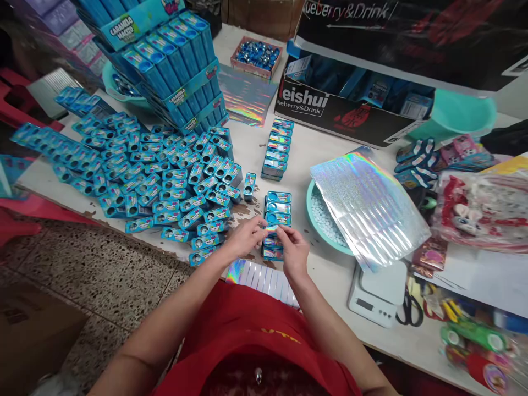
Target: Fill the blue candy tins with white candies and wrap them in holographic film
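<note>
- Red shirt (247, 330) fills the bottom centre of the frame, and our two bare forearms rise from it towards the table (305, 159)
- Our left hand (246, 236) and right hand (293, 248) meet just below the middle of the frame; both pinch one small blue box (271, 229) between the fingertips, one hand at each end
- We hold that box over the near end of a short row (278, 208) of like boxes; we cannot tell whether it touches them
- Under our wrists, at the table's near edge, lies a holographic strip (259, 276)
- Left of our hands spreads a big pile (136, 176) of the same blue boxes, and stacked cartons (173, 66) stand in the upper left
- Just right of our hands sits a teal bowl (307, 209) of white pellets, half covered by shiny sheets (367, 206)
- At the lower right we see a white scale (377, 294) with scissors (410, 311) beside it
- Above the middle of the frame a second row (277, 148) of boxes runs up towards a black case (342, 110)
</note>
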### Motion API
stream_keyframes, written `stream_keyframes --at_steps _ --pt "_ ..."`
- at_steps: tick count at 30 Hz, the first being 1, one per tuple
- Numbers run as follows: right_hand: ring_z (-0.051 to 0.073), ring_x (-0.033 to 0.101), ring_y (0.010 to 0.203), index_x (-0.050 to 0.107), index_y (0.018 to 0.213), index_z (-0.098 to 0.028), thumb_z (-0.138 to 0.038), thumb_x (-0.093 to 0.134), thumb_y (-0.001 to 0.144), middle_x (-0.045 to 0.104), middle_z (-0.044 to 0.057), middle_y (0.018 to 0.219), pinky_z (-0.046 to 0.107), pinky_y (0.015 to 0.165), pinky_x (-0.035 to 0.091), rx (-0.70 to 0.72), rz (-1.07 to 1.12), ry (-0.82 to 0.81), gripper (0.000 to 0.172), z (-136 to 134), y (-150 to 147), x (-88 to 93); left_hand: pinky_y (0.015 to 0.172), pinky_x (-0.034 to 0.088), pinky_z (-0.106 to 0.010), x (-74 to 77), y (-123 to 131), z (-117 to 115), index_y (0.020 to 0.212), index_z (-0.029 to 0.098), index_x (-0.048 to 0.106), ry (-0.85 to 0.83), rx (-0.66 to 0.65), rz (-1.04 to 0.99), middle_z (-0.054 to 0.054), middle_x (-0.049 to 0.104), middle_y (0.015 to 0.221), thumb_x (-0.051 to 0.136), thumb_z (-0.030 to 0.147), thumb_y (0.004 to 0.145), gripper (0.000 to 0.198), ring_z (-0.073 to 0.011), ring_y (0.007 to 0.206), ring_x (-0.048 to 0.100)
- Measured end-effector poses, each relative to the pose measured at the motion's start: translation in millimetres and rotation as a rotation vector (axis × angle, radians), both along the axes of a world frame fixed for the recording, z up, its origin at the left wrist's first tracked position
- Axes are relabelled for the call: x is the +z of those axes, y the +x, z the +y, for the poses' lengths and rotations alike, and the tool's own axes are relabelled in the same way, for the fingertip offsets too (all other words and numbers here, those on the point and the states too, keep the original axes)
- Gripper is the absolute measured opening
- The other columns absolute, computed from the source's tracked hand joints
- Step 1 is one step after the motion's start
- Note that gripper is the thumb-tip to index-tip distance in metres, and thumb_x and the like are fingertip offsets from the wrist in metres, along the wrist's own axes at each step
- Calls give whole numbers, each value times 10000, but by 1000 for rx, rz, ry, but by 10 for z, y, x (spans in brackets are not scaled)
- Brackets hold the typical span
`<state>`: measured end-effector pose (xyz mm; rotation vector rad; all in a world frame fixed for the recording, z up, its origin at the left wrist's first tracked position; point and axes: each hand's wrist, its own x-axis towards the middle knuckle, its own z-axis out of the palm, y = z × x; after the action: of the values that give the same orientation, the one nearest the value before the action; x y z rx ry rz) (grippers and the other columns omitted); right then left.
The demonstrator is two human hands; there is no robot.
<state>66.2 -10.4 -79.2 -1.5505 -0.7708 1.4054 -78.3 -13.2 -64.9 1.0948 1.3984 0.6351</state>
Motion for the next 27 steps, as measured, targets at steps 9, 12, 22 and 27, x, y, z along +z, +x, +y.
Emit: stream_keyframes --at_steps 9,12,22,27 --pt "151 603 663 660 771 -146 -383 708 635 673 24 725 306 674 494 42 -83 41 278 183 38 -89 509 369 -220 29 -35 285 906 183 528 97 -145 266 42 514 568 409 250 824 160 -114 507 480" --pt "145 601 653 635 783 -156 -391 704 641 662 9 703 293 655 492 78 -52 37 283 245 57 -87 531 371 -226 -11 -40 331 922 184 518 103 -175 275 38 504 595 387 255 835 172 -118 531 476" --pt "121 502 522 579 667 -179 -411 654 665 579 -34 574 251 542 400 163 -438 116 243 380 22 -133 587 374 -245 -115 -57 434 991 192 488 132 -209 302 46 488 585 354 250 856 199 -141 576 493" --pt "135 507 543 607 685 -195 -360 582 722 607 -25 612 248 563 368 249 -751 134 171 414 -1 -139 643 395 -266 -284 -77 487 1027 190 472 155 -235 398 18 532 663 349 213 858 211 -159 631 518"
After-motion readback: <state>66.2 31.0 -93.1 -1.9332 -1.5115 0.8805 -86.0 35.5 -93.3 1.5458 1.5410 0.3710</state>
